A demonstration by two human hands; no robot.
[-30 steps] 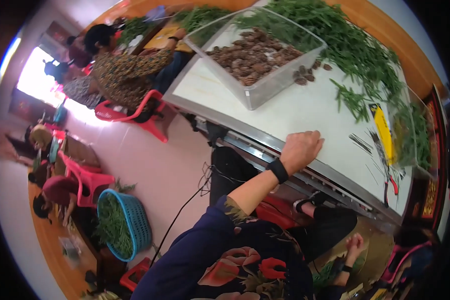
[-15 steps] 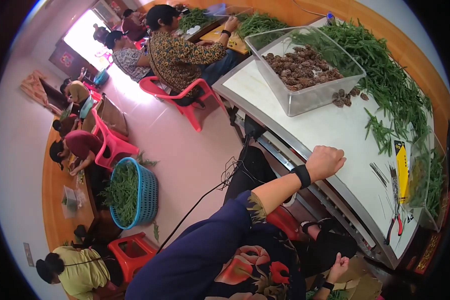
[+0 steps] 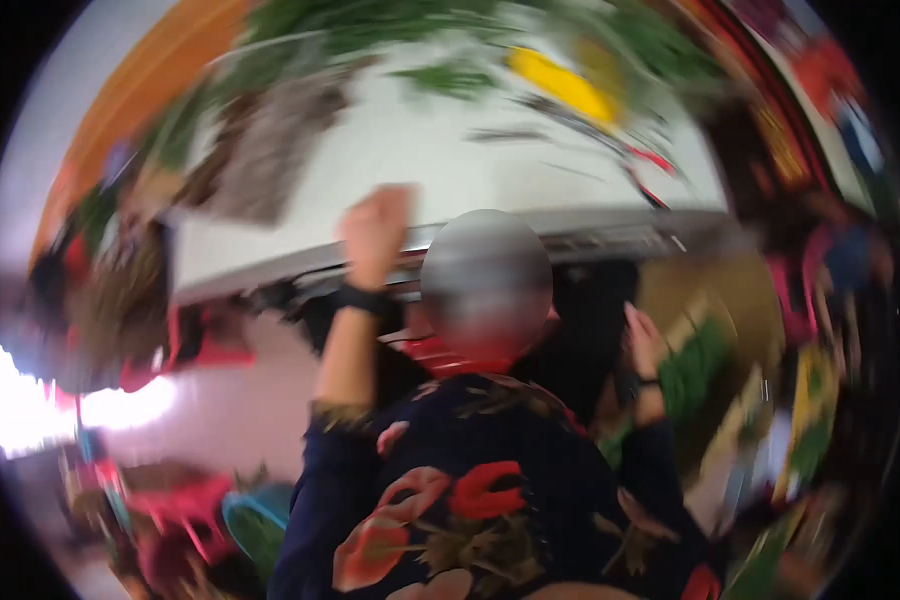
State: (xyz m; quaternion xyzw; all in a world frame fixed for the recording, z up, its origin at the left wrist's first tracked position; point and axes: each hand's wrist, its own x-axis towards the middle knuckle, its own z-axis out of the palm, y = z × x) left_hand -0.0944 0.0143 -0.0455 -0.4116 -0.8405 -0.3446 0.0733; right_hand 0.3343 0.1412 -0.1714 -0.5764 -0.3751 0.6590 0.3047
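Left hand (image 3: 376, 232) at the surface's (image 3: 445, 165) front edge, right hand (image 3: 646, 342) beside green sprigs (image 3: 698, 370) low right; fingers too blurred to tell! A light stem pinch would likely spare those leaves.

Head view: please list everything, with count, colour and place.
Flat tabletop: one, white, upper centre
Plastic bin: one, clear, tabletop's left
Blurred cones: many, brown, inside bin
Leafy cuttings: uncountable, green, far tabletop
Flat packet: one, yellow, tabletop's right
Thin wires: several, dark, near packet
Slim pliers: one, red-handled, tabletop's right
Plastic chairs: some, pink, lower left
Plastic basket: one, blue, lower left
Other people: several, blurred, both sides
Floral top: one, navy, lower centre
Left hand: one, black wristband, tabletop's near edge
Right hand: one, black wristband, lap's right
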